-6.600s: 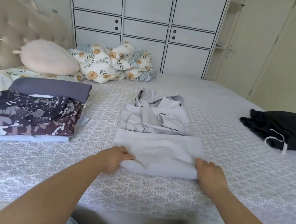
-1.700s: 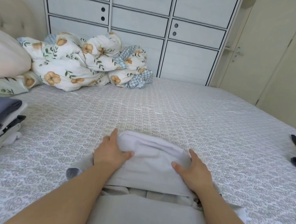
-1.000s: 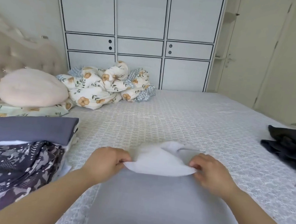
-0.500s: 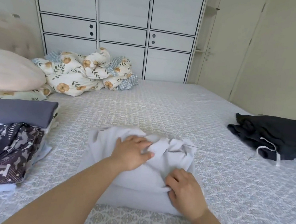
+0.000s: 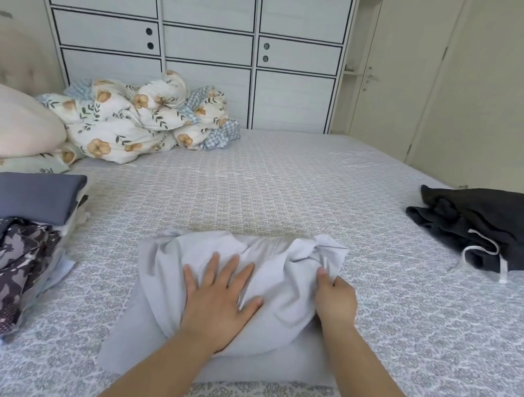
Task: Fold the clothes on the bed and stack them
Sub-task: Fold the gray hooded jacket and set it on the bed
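The bed [image 5: 288, 181] carries everything, its patterned cover running from the near edge back to the wardrobe [image 5: 205, 43]. A floral quilt [image 5: 139, 127] is bunched at the far left corner beside a pink pillow [image 5: 6, 123]. At the left edge sits the stack [image 5: 7, 236] of folded clothes, a plain grey-blue piece over camouflage print. Near the right edge a dark garment [image 5: 493, 229] with a white drawstring lies unfolded. At the middle of the near edge is the grey garment [image 5: 244, 293], folded into a thick, puffy bundle with a loose bunched corner at its far right. The left hand [image 5: 217, 300] lies flat on top, fingers straight and spread, pressing down. The right hand [image 5: 335, 300] has its fingers curled round that loose corner. To finish this fold well, the flat hand should likely keep the layers pinned while the other tucks the corner under or into the fold, then smooth out trapped air so the bundle sits flat before it goes on the stack.
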